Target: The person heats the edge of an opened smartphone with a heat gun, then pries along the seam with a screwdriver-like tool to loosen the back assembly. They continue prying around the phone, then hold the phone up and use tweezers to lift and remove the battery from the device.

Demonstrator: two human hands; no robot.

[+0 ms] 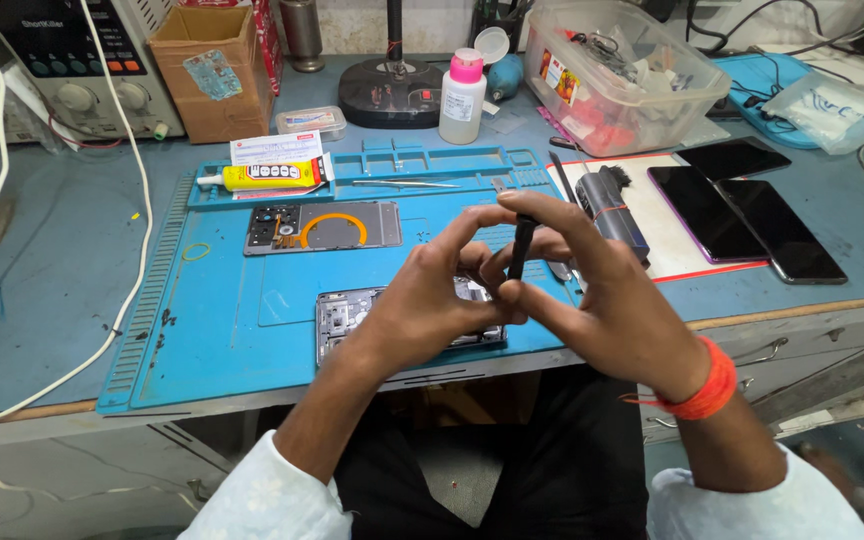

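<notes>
Right hand [592,290] pinches a black screwdriver [522,248] over the opened phone [344,312] (left hand [432,295] steadying, grip unclear); a slip could gouge the board.

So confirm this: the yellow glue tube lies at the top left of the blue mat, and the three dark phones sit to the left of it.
Not quite. In the head view the yellow glue tube does lie at the top left of the blue mat, but the three dark phones sit far to its right, past the right hand holding a dark tool.

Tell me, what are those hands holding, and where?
The right hand pinches a slim black screwdriver at top and lower shaft; the left hand steadies its tip.
</notes>
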